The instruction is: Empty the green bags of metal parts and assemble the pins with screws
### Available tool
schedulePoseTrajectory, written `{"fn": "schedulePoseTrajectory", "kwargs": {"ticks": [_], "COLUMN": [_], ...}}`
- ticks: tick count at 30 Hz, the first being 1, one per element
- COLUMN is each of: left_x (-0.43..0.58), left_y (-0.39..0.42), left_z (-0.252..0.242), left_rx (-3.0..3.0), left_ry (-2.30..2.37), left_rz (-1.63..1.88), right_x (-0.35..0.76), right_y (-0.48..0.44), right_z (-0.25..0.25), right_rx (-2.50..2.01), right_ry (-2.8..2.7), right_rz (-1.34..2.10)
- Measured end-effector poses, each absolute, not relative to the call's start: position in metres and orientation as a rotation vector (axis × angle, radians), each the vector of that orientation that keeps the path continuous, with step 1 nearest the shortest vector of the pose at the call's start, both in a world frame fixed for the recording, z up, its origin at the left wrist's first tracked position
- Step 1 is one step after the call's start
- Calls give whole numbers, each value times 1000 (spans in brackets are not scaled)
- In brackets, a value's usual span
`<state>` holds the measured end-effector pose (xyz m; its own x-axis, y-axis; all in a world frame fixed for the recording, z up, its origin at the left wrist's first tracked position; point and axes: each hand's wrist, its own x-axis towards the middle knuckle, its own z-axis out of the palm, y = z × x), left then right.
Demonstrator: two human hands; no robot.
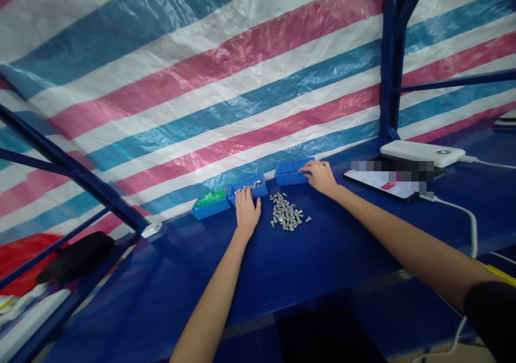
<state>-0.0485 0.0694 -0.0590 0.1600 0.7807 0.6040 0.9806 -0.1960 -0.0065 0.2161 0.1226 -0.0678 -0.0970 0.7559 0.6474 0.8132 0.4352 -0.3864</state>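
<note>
My left hand (247,212) rests against the front of the middle blue bin (260,191), its fingers stretched forward over the rim and its thumb apart. Small metal pieces (257,183) lie inside that bin. At the right end of another blue bin (288,175), my right hand (321,178) has its bent fingers closed over the rim. The inside of this bin is only partly visible. Between my hands, a loose pile of small grey metal screws or similar fasteners (287,213) lies on the blue table (282,266).
A third blue bin (212,208) with green contents stands at the left. A white adapter (152,230) lies farther left. On the right are a phone (382,184), a white power bank (421,152) and a white cable (463,210). Striped sheeting (242,100) hangs behind.
</note>
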Motion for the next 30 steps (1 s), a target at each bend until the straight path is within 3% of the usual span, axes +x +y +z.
{"fn": "schedulePoseTrajectory", "kwargs": {"ticks": [13, 30], "left_x": [-47, -59], "left_y": [59, 55], "left_z": [-48, -41], "left_rx": [-1900, -1946], "left_ry": [-1678, -1823], "left_rz": [-496, -516], "right_x": [211, 222], "right_y": [111, 128], "right_z": [-71, -84], "right_rx": [-1441, -1182], "right_ry": [-1589, -1944], "right_rz": [44, 110]}}
